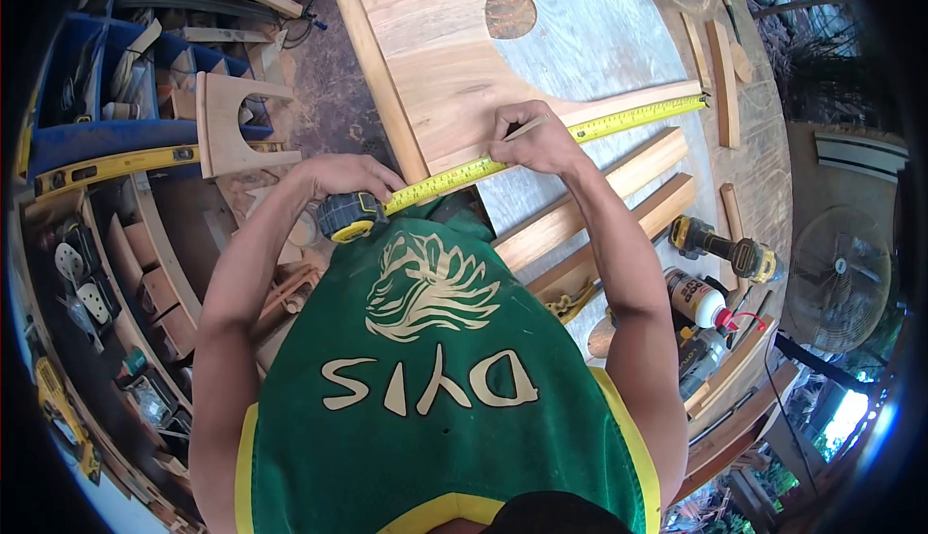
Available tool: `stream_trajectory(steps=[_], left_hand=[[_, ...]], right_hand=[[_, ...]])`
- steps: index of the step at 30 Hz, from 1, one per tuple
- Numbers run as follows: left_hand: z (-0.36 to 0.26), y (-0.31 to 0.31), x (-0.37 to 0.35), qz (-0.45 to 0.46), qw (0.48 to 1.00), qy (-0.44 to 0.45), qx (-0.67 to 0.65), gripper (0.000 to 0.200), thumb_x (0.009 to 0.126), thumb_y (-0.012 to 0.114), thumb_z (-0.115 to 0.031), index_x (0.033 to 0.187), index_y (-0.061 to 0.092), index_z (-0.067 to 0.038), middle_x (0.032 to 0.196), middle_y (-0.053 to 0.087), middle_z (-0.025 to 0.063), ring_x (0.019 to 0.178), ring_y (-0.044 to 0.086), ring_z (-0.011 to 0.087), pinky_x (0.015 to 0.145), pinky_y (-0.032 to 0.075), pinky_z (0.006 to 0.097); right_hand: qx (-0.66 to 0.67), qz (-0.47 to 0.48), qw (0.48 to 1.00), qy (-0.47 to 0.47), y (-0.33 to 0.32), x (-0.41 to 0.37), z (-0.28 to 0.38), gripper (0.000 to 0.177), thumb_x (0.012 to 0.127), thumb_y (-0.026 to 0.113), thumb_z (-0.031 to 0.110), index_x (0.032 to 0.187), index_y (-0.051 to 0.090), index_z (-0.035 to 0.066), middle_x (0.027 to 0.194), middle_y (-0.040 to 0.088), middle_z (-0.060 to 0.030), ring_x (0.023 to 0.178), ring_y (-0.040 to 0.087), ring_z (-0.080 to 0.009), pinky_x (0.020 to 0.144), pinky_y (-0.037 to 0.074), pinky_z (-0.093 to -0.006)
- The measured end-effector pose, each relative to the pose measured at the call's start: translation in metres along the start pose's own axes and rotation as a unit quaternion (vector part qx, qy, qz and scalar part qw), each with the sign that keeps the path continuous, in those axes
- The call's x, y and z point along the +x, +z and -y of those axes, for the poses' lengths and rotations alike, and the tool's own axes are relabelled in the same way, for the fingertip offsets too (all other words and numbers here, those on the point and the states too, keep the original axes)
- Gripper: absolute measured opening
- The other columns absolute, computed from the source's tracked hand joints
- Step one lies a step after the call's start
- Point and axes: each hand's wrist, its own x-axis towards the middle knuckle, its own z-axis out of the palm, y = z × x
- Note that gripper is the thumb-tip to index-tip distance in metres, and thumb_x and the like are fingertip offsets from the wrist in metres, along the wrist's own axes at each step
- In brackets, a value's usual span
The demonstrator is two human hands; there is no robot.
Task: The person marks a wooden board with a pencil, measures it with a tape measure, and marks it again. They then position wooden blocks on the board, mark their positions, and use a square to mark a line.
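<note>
Panel (435, 70) lies just beyond both hands, tape (443, 181) run out along its near edge, left hand (346, 174) at the case (350, 217), grip unclear, right hand (543, 143) pinching a pencil (528, 129), no mark visible, though fingers may hide one.

Rm for you to reach over the grey sheet (590, 41), inside the curve of the board (435, 46). Tape blade (638, 118) x's nearer you, then 2 wood bars (650, 160); drill (723, 246) & white bottle (692, 294) block your R side.
</note>
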Motion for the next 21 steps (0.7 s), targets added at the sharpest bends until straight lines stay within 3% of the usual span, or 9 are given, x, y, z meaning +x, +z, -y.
stream_trajectory(steps=[2,5,8,11,14,17,19,21], left_hand=[[0.003,-0.002,0.002,0.002,1.000,0.007,0.007,0.041,0.088,0.065,-0.007,0.128,0.069,0.004,0.111,0.075,0.0094,0.094,0.067,0.0116,0.083,0.053,0.0254],[0.002,0.000,-0.001,-0.020,0.998,0.020,0.061,0.041,0.088,0.066,-0.007,0.127,0.070,0.003,0.111,0.075,0.0092,0.094,0.067,0.0121,0.085,0.052,0.0261],[-0.023,-0.003,-0.022,-0.072,0.991,0.043,0.102,0.038,0.087,0.068,-0.008,0.124,0.072,0.002,0.108,0.076,0.0083,0.094,0.067,0.0126,0.087,0.052,0.0270],[-0.048,-0.032,-0.036,-0.110,0.988,0.063,0.087,0.034,0.087,0.068,-0.008,0.119,0.074,0.003,0.104,0.077,0.0080,0.092,0.068,0.0127,0.084,0.053,0.0272],[-0.069,-0.077,-0.046,-0.138,0.976,0.096,0.139,0.035,0.087,0.068,-0.008,0.121,0.073,0.002,0.104,0.076,0.0093,0.090,0.069,0.0110,0.080,0.054,0.0255],[-0.091,-0.115,-0.055,-0.162,0.963,0.102,0.190,0.036,0.085,0.068,-0.007,0.120,0.073,0.003,0.104,0.076,0.0097,0.091,0.069,0.0120,0.082,0.054,0.0265],[-0.100,-0.140,-0.056,-0.180,0.967,0.107,0.145,0.036,0.085,0.068,-0.007,0.119,0.073,0.004,0.103,0.076,0.0093,0.091,0.069,0.0127,0.082,0.054,0.0269],[-0.097,-0.164,-0.050,-0.172,0.973,0.107,0.116,0.035,0.085,0.067,-0.009,0.116,0.073,0.005,0.102,0.076,0.0086,0.090,0.069,0.0136,0.082,0.054,0.0270]], right_hand=[[0.013,0.004,1.000,0.010,-0.002,0.000,0.002,0.017,0.071,0.076,0.007,0.064,0.061,0.003,0.063,0.061,-0.0009,0.059,0.057,-0.0087,0.056,0.045,-0.0271],[0.115,-0.036,0.991,-0.061,-0.012,-0.003,-0.003,0.015,0.074,0.076,0.004,0.068,0.062,0.004,0.068,0.065,-0.0053,0.062,0.062,-0.0121,0.057,0.049,-0.0282],[0.256,-0.128,0.923,-0.257,-0.022,-0.023,0.014,0.016,0.081,0.075,0.000,0.074,0.061,0.003,0.073,0.065,-0.0098,0.062,0.062,-0.0159,0.061,0.056,-0.0331],[0.364,-0.186,0.836,-0.365,-0.019,-0.047,0.028,0.020,0.088,0.072,0.000,0.076,0.056,0.002,0.074,0.058,-0.0115,0.059,0.057,-0.0169,0.066,0.063,-0.0422],[0.405,-0.215,0.817,-0.351,0.009,-0.046,0.010,0.019,0.086,0.071,-0.002,0.076,0.056,0.002,0.073,0.059,-0.0118,0.060,0.058,-0.0173,0.067,0.063,-0.0419],[0.378,-0.221,0.866,-0.242,0.047,-0.038,-0.027,0.014,0.089,0.066,0.000,0.080,0.055,0.003,0.076,0.058,-0.0101,0.062,0.059,-0.0178,0.072,0.062,-0.0401],[0.445,-0.231,0.849,-0.166,0.067,-0.030,-0.028,0.013,0.085,0.063,-0.005,0.078,0.055,0.003,0.075,0.058,-0.0101,0.062,0.059,-0.0166,0.073,0.062,-0.0391],[0.394,-0.252,0.876,-0.113,0.073,-0.029,-0.020,0.015,0.083,0.063,-0.007,0.075,0.055,0.003,0.074,0.059,-0.0096,0.061,0.059,-0.0152,0.072,0.062,-0.0373]])
